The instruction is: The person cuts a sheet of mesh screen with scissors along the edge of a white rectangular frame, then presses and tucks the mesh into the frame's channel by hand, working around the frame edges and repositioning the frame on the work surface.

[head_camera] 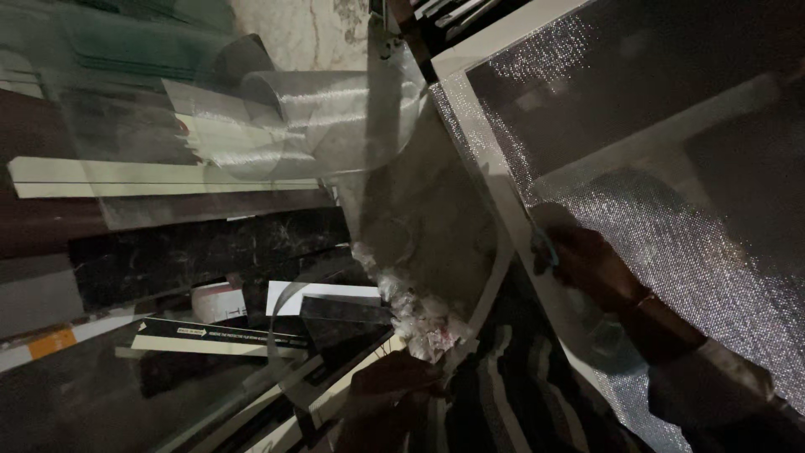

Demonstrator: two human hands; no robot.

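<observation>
1. The right hand (587,264) was at the middle right of the frame, its fingers closed around a small light-blue tool (543,250), pressed against the white frame bar (503,201) of a window screen.
2. The tool touched the bar just where the shiny mesh (671,226) met it; the hand and its forearm lay over the mesh, which filled the whole right part of the frame.
3. The left hand (390,386) was at the bottom centre, very dark. Its fingers seemed curled on the lower edge of a strip (490,294) that ran down from the screen frame, but I cannot tell how firmly it gripped.
4. Just above the left hand lay a crumpled piece of clear plastic wrap (415,315), touching the strip.
5. Under the two hands, at the bottom centre, striped dark-and-light fabric (511,377) was visible.
6. In the upper left, a loose roll of the mesh material (319,113) stood curled, partly transparent.
7. To the left lay long pale profiles (126,178) and dark bars (193,252), stacked across each other.
8. At the lower left, a flat black-and-white carton (218,335) lay among these bars, well apart from the right hand.
</observation>
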